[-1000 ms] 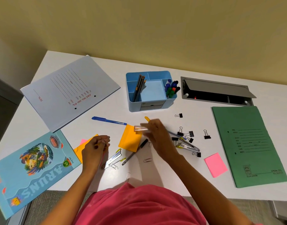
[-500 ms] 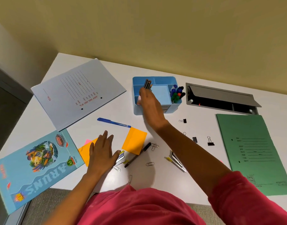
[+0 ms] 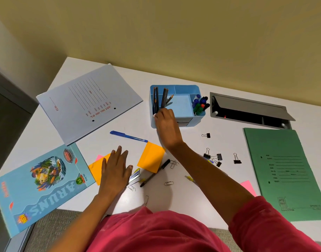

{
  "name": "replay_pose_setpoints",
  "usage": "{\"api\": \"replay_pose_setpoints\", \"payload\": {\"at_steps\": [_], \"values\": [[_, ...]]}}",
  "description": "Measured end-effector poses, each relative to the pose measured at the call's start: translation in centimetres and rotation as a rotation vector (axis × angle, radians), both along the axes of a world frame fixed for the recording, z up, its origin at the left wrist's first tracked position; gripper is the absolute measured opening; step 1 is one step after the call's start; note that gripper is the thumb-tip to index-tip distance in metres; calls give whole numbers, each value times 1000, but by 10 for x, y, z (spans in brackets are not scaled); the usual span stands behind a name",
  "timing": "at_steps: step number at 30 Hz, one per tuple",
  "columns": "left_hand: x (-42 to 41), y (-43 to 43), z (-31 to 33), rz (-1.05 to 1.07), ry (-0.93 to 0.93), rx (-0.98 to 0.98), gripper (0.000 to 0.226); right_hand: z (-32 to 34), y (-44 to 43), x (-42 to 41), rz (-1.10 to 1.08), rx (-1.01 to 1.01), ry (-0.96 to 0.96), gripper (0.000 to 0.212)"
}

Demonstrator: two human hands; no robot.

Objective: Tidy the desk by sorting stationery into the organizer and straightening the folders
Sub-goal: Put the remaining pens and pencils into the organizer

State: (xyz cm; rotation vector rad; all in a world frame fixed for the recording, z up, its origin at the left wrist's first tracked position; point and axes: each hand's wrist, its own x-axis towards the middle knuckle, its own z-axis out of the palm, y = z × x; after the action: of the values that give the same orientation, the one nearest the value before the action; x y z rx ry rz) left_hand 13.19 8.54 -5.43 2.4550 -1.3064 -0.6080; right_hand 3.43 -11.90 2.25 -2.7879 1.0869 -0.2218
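Note:
A blue desk organizer (image 3: 192, 87) stands at the back middle of the white desk, with pencils (image 3: 164, 97) in its left compartment and markers (image 3: 199, 104) in its right one. My right hand (image 3: 167, 126) reaches over its front left corner, fingers curled at the pencil compartment, and the pale end of a pen pokes out beside them. My left hand (image 3: 116, 170) lies flat with fingers apart on an orange sticky pad (image 3: 95, 167). A blue pen (image 3: 128, 136), a black pen (image 3: 154, 173) and a second orange pad (image 3: 151, 157) lie between my hands.
A grey-blue folder (image 3: 89, 104) lies skewed at back left, a green folder (image 3: 283, 171) at right, a blue notebook (image 3: 38, 182) over the front left edge. Binder clips (image 3: 213, 157), paper clips (image 3: 168, 183), a pink pad (image 3: 247, 186) and an open cable hatch (image 3: 247, 111) are scattered around.
My right hand carried the pen from the desk's middle up to the organizer's pencil compartment. My left hand opened and settled flat on the orange pad.

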Motion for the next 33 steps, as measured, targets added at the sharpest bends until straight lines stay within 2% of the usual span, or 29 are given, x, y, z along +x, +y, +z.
{"api": "replay_pose_setpoints", "payload": {"at_steps": [3,6,9,15,20,23,25,27,29,31,33], "values": [[3,-9,6,69,19,-75,45,-3,6,-6,-27,-74,-53,34],[11,-22,14,120,-8,-196,41,-9,17,-21,-11,-112,-156,17],[23,-40,22,133,-111,-289,38,-19,28,-35,14,-172,-178,15],[41,-67,30,141,-233,-197,23,-40,52,-53,-129,185,-338,21],[45,-67,30,134,-275,-90,14,-46,61,-58,-121,219,-365,21],[43,-60,33,136,-319,-111,9,-38,47,-46,-123,122,-371,20],[40,-55,35,149,-318,-182,5,-31,33,-34,-57,-35,-359,20],[36,-50,36,174,-288,-249,7,-22,16,-18,0,-131,-452,22],[34,-46,35,205,-226,-304,12,-8,0,-1,-53,-74,-470,34],[32,-44,36,231,-151,-354,17,4,-14,17,-81,-141,-413,49],[30,-43,38,245,-114,-393,19,14,-27,35,-142,-204,-367,52]]}}
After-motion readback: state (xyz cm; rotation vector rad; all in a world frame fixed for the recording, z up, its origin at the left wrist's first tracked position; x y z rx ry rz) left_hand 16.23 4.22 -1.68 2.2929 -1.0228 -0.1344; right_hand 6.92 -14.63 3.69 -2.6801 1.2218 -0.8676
